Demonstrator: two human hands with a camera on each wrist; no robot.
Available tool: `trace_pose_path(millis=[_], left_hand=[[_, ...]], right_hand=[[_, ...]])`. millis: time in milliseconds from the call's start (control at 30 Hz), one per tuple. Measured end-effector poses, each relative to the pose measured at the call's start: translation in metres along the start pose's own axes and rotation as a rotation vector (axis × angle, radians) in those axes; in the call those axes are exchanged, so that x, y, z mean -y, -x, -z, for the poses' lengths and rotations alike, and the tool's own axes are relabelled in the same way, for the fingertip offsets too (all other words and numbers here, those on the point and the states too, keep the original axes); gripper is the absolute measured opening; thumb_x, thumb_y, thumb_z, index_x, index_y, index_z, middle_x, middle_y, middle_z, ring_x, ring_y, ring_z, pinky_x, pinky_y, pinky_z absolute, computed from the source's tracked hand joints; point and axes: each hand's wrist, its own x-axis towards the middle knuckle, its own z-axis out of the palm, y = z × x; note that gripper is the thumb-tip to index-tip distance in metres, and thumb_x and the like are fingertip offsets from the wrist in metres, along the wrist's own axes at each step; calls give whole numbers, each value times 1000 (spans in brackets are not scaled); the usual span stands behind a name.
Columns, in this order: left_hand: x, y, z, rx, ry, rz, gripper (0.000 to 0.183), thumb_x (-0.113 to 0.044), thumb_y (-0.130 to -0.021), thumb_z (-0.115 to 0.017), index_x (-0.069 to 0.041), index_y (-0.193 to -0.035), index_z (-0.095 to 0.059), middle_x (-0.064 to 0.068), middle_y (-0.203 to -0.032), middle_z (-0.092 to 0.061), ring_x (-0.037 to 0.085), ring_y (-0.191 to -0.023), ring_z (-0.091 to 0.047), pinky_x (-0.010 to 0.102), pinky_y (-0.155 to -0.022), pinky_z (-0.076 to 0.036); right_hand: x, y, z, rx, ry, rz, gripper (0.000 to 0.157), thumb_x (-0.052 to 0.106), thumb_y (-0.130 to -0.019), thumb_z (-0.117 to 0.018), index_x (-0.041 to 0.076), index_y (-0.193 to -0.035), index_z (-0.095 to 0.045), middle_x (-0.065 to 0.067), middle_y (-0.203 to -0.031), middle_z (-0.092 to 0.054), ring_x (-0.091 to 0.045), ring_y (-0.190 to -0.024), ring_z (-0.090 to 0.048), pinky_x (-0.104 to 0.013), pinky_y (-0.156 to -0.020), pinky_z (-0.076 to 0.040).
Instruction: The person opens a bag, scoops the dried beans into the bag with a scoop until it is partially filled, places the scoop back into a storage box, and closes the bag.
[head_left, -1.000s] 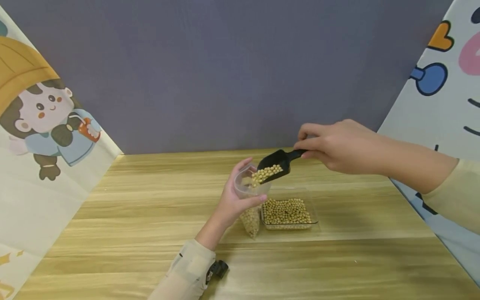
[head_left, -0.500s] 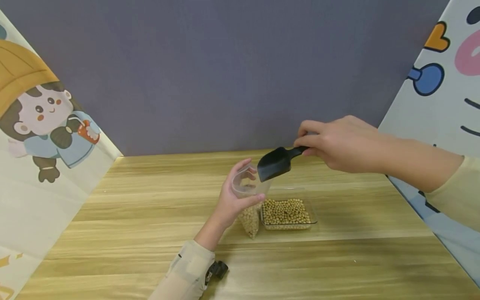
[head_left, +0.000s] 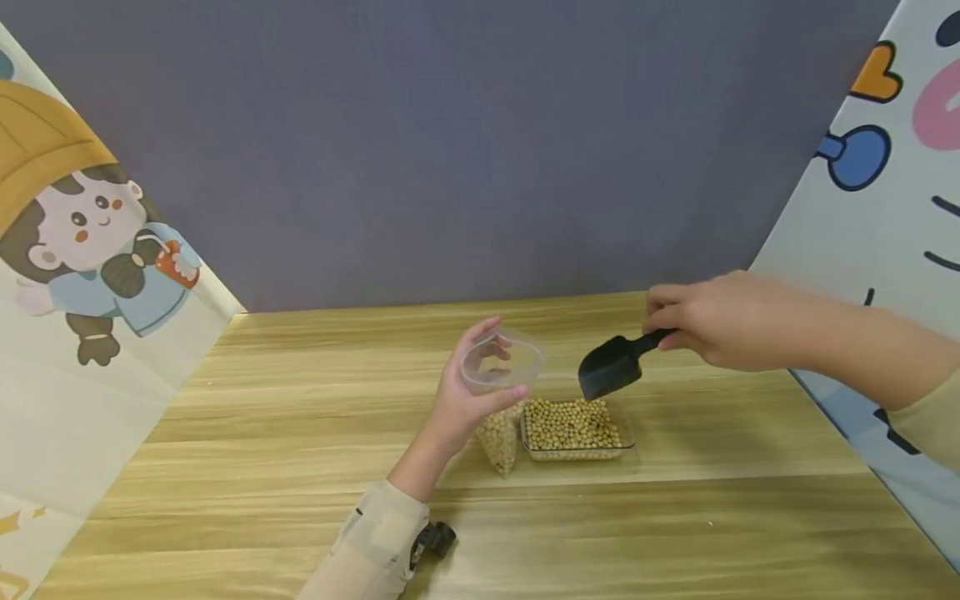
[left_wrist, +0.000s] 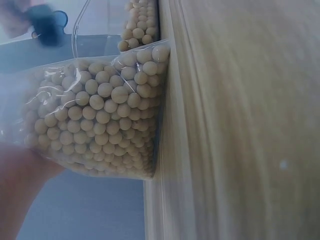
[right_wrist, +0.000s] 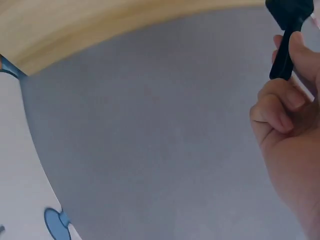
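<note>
In the head view my left hand (head_left: 459,402) holds a clear plastic bag (head_left: 498,443) by its upper part, thumb and fingers spread round its wide mouth. The left wrist view shows the bag's lower part (left_wrist: 100,112) full of pale soybeans, standing on the table. My right hand (head_left: 712,323) grips a black scoop (head_left: 611,367) by its handle. No beans show in its bowl, which is tilted down above the back of a clear rectangular container (head_left: 628,442). Soybeans (head_left: 573,423) fill much of that container, just right of the bag.
A wood-grain table (head_left: 300,433) lies under everything. Behind it rises a grey-purple panel (head_left: 480,150). Printed cartoon panels flank both sides, the right panel (head_left: 892,217) close to my right forearm. A small black device (head_left: 437,539) sits at my left wrist.
Beans slid off the scoop at the bag's mouth, leaving its bowl bare. The right hand then moved the scoop right and down, over the container. My left hand hardly moved.
</note>
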Motion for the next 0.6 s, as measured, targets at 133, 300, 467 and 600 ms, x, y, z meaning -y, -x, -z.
trace_pose_path(millis=[133, 300, 467, 600], left_hand=[[0, 0, -1, 1, -5, 1, 92, -7, -76, -87, -11, -157, -45, 3, -135, -57, 28, -125, -54, 45, -113, -54], [0, 1, 0, 7, 0, 8, 92, -9, -76, -88, -12, -158, -44, 11, -138, -55, 31, -127, -53, 59, -116, -50], [0, 1, 0, 9, 9, 6, 93, -9, -76, -88, -11, -158, -44, 4, -136, -56, 26, -126, -53, 67, -117, -46], [0, 1, 0, 6, 11, 4, 93, -6, -75, -86, -11, -158, -44, 1, -135, -57, 30, -127, -53, 69, -117, -45]], right_hand=[[5, 4, -23, 23, 21, 79, 13, 28, -93, -82, 29, -105, -78, 14, -97, -58, 6, -60, -42, -17, -48, -38], [12, 2, -43, 34, -3, 128, 12, 27, -92, -83, 29, -103, -79, 12, -98, -57, 4, -58, -39, -16, -47, -34], [16, 4, -54, 6, -11, 160, 13, 27, -92, -84, 28, -104, -79, 11, -99, -57, 4, -58, -38, -16, -49, -34], [19, 6, -62, -6, -47, 143, 13, 27, -92, -83, 28, -105, -79, 12, -100, -58, 5, -58, -38, -17, -49, -33]])
